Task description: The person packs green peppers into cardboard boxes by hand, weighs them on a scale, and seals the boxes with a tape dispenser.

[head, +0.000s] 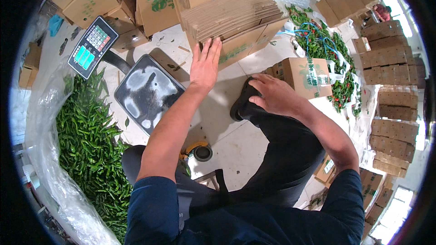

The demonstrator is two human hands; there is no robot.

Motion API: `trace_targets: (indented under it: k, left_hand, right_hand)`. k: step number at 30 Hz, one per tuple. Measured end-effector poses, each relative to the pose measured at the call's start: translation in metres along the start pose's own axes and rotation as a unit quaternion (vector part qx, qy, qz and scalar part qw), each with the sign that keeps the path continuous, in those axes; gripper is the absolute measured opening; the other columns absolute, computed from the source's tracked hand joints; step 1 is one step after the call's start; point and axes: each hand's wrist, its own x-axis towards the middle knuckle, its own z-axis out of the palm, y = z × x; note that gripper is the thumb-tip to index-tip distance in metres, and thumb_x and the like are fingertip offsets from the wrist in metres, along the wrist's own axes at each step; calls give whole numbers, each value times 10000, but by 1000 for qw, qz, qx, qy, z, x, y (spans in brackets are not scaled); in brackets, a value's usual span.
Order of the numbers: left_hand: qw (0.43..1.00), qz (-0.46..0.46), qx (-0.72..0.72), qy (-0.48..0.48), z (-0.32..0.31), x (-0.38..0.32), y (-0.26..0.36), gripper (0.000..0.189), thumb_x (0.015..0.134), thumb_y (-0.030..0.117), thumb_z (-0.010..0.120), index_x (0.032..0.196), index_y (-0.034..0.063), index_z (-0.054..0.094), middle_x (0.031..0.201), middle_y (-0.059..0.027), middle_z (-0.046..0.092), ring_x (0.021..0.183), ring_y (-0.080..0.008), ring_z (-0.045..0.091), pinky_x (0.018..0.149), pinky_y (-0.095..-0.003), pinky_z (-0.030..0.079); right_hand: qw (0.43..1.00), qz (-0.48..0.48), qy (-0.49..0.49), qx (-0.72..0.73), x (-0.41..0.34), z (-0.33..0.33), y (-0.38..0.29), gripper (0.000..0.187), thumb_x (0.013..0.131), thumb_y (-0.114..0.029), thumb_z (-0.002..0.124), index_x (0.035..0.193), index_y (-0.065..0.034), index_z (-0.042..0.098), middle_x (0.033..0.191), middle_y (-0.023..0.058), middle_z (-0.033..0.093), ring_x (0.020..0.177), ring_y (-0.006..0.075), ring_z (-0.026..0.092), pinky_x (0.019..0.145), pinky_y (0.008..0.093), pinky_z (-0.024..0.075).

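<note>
My left hand is stretched forward, palm down, with its fingertips at the near corner of a stack of flattened cardboard cartons. Nothing is held in it, and the fingers are slightly apart. My right hand hovers or rests over my lower leg, just above a black shoe; whether it touches cannot be told. Its thumb stands apart from the loosely bent fingers. Beyond that hand sits a taped cardboard carton with green print. Left of my left forearm lies the dark platform of a scale, with nothing on it.
The scale's lit display and keypad rise at the left. Green chili peppers are heaped beside clear plastic sheeting. Mixed red and green peppers lie at right. A tape roll sits between my legs. Stacked cartons line the right.
</note>
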Motion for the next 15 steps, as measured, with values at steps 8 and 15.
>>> trace_targets:
  k: [8,15]
  left_hand:
    - [947,-105,-305,-3,-21,-59,-13,152,894,160,615,1006,94,535,974,-190,690,835,-421,671,708,-515,528]
    - [909,-148,-388,-23,-125,-108,-121,254,885,181,704,1057,35,587,924,-233,687,876,-430,664,769,-467,531]
  right_hand:
    - [989,136,-20,50,9,-31,-30,460,916,-309,667,1262,-13,600,1249,216,626,1146,390,603,963,453,492]
    - [946,144,286,-51,26,-50,-28,499,931,-245,648,1347,3,527,1345,214,565,1211,384,572,1009,441,480]
